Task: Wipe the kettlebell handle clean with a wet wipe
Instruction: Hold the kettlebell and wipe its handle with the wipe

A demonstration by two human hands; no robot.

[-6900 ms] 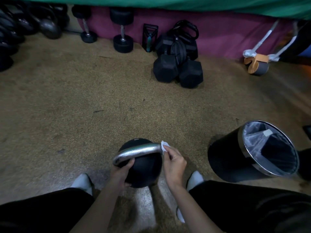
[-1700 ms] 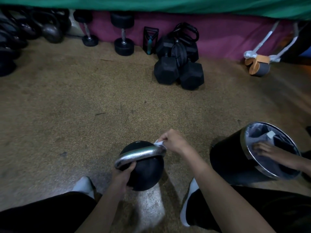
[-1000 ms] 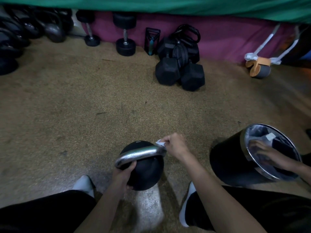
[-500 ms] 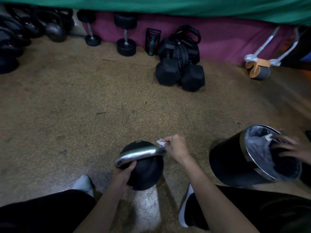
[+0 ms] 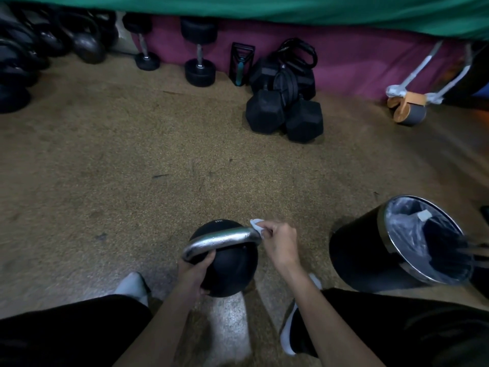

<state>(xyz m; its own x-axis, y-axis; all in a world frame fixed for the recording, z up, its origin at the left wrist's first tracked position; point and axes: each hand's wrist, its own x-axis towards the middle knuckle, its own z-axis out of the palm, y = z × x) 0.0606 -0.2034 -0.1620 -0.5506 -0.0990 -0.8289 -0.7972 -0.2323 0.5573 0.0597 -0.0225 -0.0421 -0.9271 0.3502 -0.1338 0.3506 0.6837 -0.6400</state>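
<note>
The kettlebell [image 5: 227, 271] sits on the floor [image 5: 132, 181] between my feet. My right hand [image 5: 280, 242] pinches the wet wipe [image 5: 256, 224] in closed fingers [image 5: 267, 230] against the handle [image 5: 222, 241]'s right end. My left hand [image 5: 194, 272] grips its left end.

Black round kettlebell [image 5: 232, 271] sits upright on the speckled floor [image 5: 132, 181], with small white print near its top (too small to read). Its silver metal handle [image 5: 222, 241] arches over the ball, shiny and slanting up toward the right. White wet wipe [image 5: 256, 225], crumpled, touches the handle's right end, pinched in the right hand [image 5: 280, 242].
</note>
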